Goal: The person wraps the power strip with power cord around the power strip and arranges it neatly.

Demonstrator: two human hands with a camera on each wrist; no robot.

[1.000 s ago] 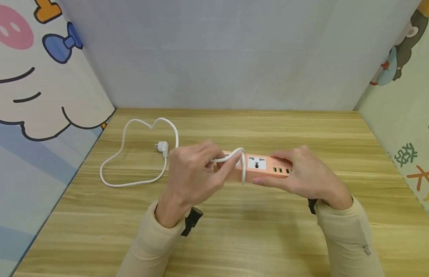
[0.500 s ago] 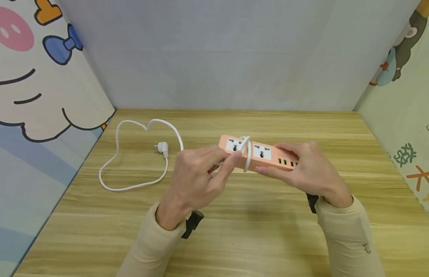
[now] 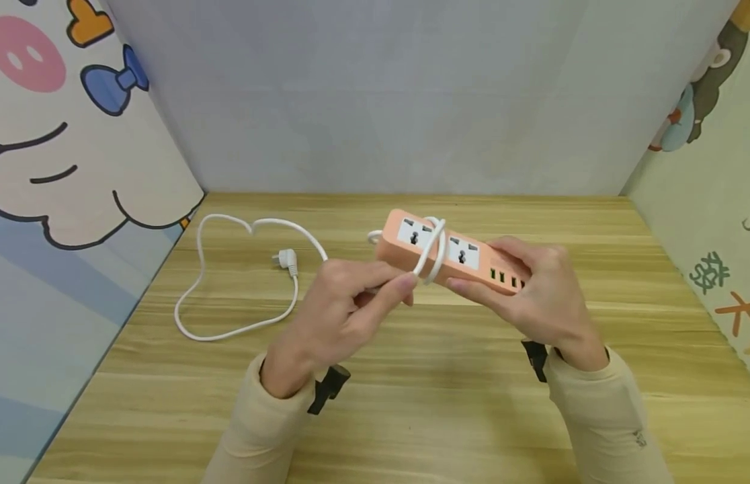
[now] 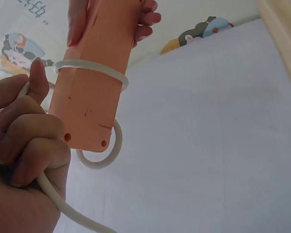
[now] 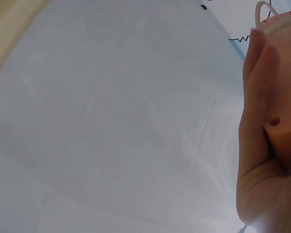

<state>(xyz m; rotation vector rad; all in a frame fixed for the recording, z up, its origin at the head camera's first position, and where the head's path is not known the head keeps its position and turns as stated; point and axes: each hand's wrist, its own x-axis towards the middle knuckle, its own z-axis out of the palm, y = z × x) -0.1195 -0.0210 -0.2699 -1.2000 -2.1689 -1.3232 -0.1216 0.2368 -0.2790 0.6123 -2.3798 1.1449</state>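
Observation:
An orange power strip point(image 3: 405, 254) with white sockets is held up over the table, tilted with its left end away from the person. My right hand point(image 3: 541, 289) grips its right end, thumb along the near side, beside the USB ports. White cord point(image 3: 437, 249) wraps round the strip's middle, between the two sockets. My left hand point(image 3: 345, 309) pinches the cord just left of that wrap, and its other fingers curl round the cord in the left wrist view. From the strip's far end point(image 4: 89, 138) the cord bends back in a small loop point(image 4: 117, 145).
The rest of the cord point(image 3: 202, 269) lies in a loose loop on the wooden table point(image 3: 472, 417), left of the hands. Its white plug point(image 3: 286, 259) rests inside that loop. A pale wall point(image 3: 387, 101) stands behind the table, with cartoon-printed panels at both sides.
Both hands have raised and tilted the power strip, its left end swinging away from the person. The left hand has drawn the cord toward the person across the strip; the loop on the table shifts slightly.

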